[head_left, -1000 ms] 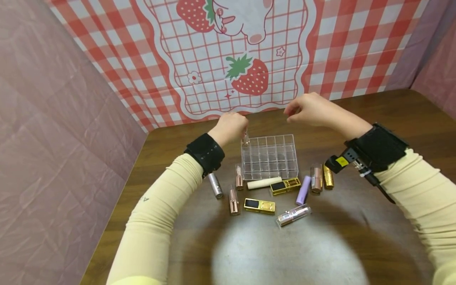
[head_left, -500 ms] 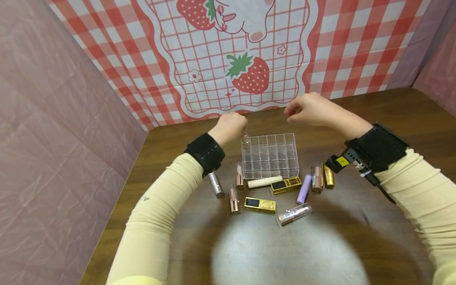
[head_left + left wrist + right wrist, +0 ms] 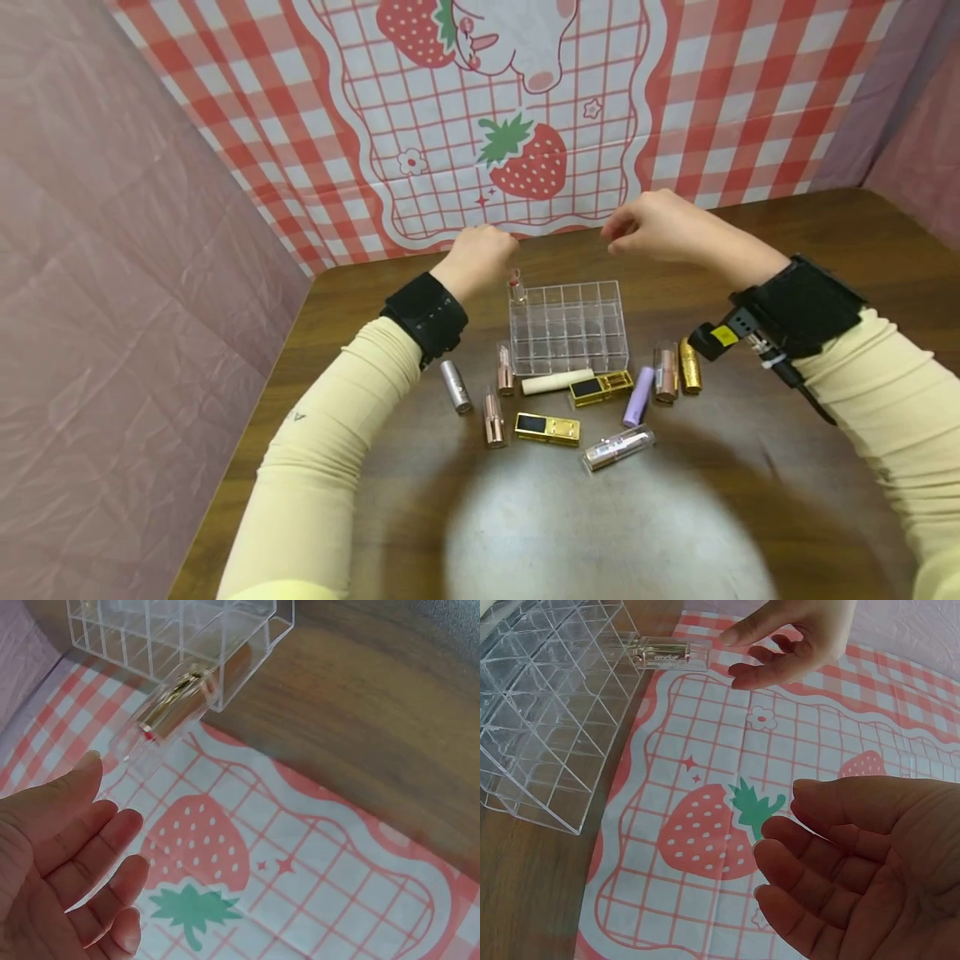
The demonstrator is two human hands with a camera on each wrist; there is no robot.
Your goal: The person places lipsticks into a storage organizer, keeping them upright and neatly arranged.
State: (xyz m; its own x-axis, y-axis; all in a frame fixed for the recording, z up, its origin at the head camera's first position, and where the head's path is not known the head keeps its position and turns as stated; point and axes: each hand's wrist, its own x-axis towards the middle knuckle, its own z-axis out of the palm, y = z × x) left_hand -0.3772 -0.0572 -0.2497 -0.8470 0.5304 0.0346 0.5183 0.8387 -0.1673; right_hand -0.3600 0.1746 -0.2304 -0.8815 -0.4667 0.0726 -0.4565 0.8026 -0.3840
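A clear lipstick organizer [image 3: 611,363] with many small compartments stands on the table. In its back left corner compartment a lipstick [image 3: 517,289] with a transparent cap stands upright, its upper part above the rim. My left hand [image 3: 483,257] hovers just above that lipstick. In the left wrist view its fingers [image 3: 94,840] are loosely bent and apart from the cap [image 3: 139,746], holding nothing. Behind the organizer's right side my right hand [image 3: 663,225] hangs in the air, fingers relaxed and nothing in them, as the right wrist view shows.
In front of the organizer lie several lipsticks: a silver tube [image 3: 455,387], rose-gold ones [image 3: 493,419], a cream tube [image 3: 557,382], gold-and-black ones [image 3: 547,428], a purple tube [image 3: 638,397], a clear-capped one [image 3: 618,448] and a gold one [image 3: 690,367]. A strawberry-print cloth [image 3: 525,167] hangs behind.
My left hand has let go of the lipstick and risen slightly up and left. The lipstick stays in the corner compartment. My right hand has barely moved.
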